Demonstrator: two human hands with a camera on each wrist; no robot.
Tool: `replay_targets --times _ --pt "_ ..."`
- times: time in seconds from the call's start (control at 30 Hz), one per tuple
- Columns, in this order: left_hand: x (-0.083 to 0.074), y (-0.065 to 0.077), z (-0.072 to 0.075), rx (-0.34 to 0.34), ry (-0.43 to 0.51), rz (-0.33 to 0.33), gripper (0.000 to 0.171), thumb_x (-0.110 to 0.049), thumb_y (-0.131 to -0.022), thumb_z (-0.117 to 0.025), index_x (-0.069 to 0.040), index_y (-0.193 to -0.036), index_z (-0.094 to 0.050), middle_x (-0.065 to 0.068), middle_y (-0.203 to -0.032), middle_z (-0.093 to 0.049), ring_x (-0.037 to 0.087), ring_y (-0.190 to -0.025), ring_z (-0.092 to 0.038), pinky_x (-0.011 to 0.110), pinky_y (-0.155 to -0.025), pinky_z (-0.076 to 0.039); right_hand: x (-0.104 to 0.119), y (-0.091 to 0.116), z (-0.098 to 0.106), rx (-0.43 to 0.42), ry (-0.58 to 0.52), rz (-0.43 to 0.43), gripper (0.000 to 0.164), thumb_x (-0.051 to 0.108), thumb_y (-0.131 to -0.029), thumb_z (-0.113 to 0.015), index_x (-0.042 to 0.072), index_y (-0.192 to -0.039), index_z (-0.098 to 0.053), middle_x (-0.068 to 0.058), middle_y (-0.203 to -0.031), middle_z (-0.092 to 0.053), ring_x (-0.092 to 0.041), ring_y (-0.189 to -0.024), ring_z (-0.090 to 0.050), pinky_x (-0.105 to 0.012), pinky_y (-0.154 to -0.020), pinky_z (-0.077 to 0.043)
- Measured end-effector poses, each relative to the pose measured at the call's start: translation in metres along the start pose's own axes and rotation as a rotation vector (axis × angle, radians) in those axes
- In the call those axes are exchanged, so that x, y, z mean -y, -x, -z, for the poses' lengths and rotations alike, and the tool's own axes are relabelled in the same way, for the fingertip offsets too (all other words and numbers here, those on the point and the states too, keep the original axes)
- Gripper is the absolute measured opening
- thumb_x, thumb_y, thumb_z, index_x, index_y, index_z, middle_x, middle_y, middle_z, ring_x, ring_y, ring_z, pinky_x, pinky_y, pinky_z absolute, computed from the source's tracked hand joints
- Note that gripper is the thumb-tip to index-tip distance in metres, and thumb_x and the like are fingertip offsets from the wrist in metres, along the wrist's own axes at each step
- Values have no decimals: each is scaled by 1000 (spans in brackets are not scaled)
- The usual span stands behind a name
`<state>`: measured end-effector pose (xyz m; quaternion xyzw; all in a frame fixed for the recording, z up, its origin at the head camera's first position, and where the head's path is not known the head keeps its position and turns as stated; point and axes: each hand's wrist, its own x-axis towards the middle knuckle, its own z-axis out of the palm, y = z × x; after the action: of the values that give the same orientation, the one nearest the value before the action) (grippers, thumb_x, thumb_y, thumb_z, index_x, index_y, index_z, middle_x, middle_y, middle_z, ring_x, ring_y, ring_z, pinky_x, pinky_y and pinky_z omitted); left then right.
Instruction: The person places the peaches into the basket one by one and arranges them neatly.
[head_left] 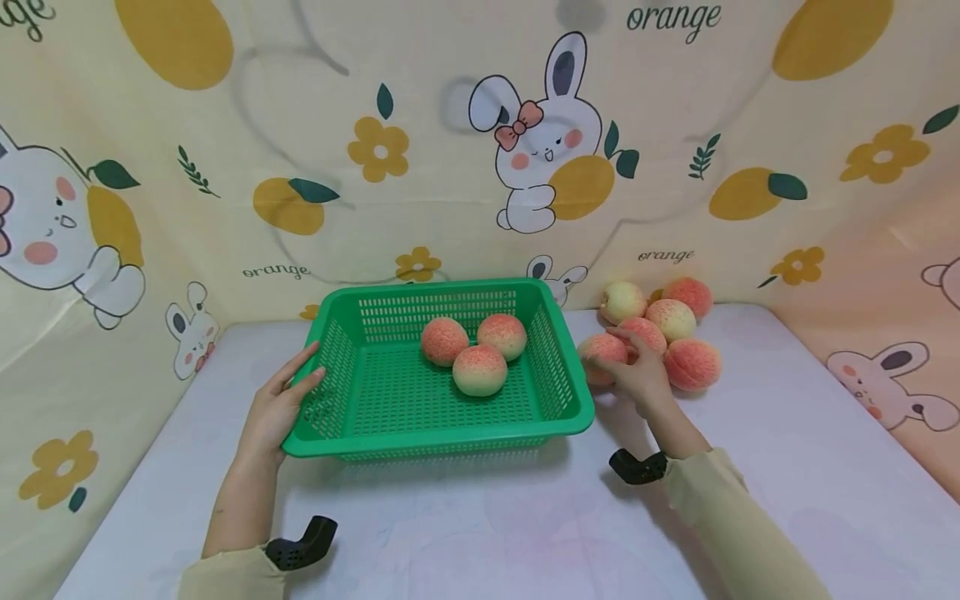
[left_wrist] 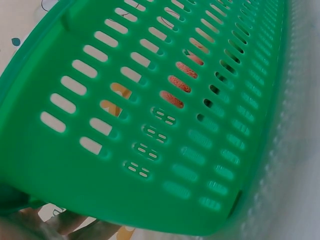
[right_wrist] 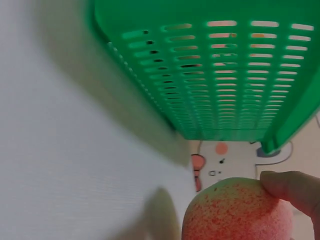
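A green plastic basket [head_left: 450,429] with slotted walls stands on the table, with three peaches inside, one being the front peach [head_left: 480,371]. My left hand [head_left: 273,412] grips the basket's left rim. In the left wrist view its fingers [left_wrist: 70,225] show partly behind the basket's edge. Just beyond the right rim, my right hand [head_left: 641,375] holds a red-and-yellow peach [head_left: 602,357]. A fingertip [right_wrist: 280,182] lies on that peach in the right wrist view, close to the basket's outer wall; the rest of the hand is out of frame there.
Several more peaches are heaped beside the right hand, among them a large pink peach [head_left: 693,364] and a pale yellow peach [head_left: 622,302]. The table [head_left: 465,525] has a whitish cover. A patterned cloth [head_left: 450,75] with rabbits and oranges hangs behind.
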<state>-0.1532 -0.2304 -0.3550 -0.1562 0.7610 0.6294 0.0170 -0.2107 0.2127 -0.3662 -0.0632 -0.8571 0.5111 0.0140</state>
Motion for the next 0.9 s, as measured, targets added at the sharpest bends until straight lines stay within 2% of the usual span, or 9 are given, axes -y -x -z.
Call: replay_targets --times 0.1,0.2,0.3,0.43,0.5,0.6,0.77,0.83,0.9 --pt "-1 0 0 -2 -3 2 54 -40 -97 -53 -35 -148 -35 -2 -159 -18 22 -132 -36 13 -75 -46 3 0 4 -26 -66 62 59 21 -88 -69 5 -138 -44 -18 -142 -43 -20 -99 -48 -26 -67 -52" --pt "-2 1 0 -1 1 11 54 -40 -97 -53 -36 -148 -35 -1 -159 -19 17 -122 -43 15 -74 -47 8 -1 9 -22 -107 88 60 22 -88 -70 6 -139 -44 -16 -142 -43 -15 -95 -49 -24 -65 -52" --pt "-2 1 0 2 -2 11 54 -40 -97 -53 -36 -148 -35 -1 -159 -19 13 -117 -44 15 -74 -48 12 -1 13 7 -106 48 65 26 -89 -69 7 -144 -39 -19 -137 -43 -11 -94 -49 -23 -67 -52" --pt "-2 1 0 2 2 8 54 -40 -97 -53 -35 -148 -35 -1 -159 -19 19 -127 -39 14 -74 -46 19 -1 18 41 -118 -17 70 28 -90 -67 10 -148 -32 -22 -140 -38 -7 -89 -51 -23 -70 -54" --pt "-2 1 -1 2 2 6 54 -39 -97 -53 -35 -148 -35 -1 -159 -19 22 -133 -34 13 -75 -45 24 0 21 53 -133 -32 72 29 -89 -68 12 -149 -31 -23 -147 -30 -10 -92 -51 -23 -71 -54" --pt "-2 1 0 3 2 9 54 -39 -97 -53 -35 -148 -35 -2 -159 -18 24 -138 -29 13 -76 -44 34 2 23 69 -153 -38 75 33 -88 -69 16 -150 -31 -23 -154 -20 -20 -107 -49 -26 -76 -54" --pt "-2 1 1 5 -2 10 54 -40 -97 -53 -35 -148 -35 -3 -160 -17 24 -142 -23 14 -80 -41 52 8 24 85 -175 -31 76 39 -86 -71 22 -150 -33 -20 -154 -21 -33 -120 -43 -37 -87 -53" --pt "-2 1 1 6 -1 6 54 -40 -97 -53 -35 -148 -35 -3 -160 -17 24 -142 -23 14 -81 -41 58 10 23 89 -173 -32 76 41 -85 -71 25 -150 -33 -18 -154 -22 -35 -121 -44 -42 -91 -50" --pt "-2 1 0 7 2 2 54 -39 -97 -53 -35 -148 -35 -3 -160 -17 23 -141 -25 14 -79 -42 63 13 23 100 -172 -28 77 42 -84 -72 27 -149 -34 -17 -155 -22 -35 -121 -45 -42 -92 -50"
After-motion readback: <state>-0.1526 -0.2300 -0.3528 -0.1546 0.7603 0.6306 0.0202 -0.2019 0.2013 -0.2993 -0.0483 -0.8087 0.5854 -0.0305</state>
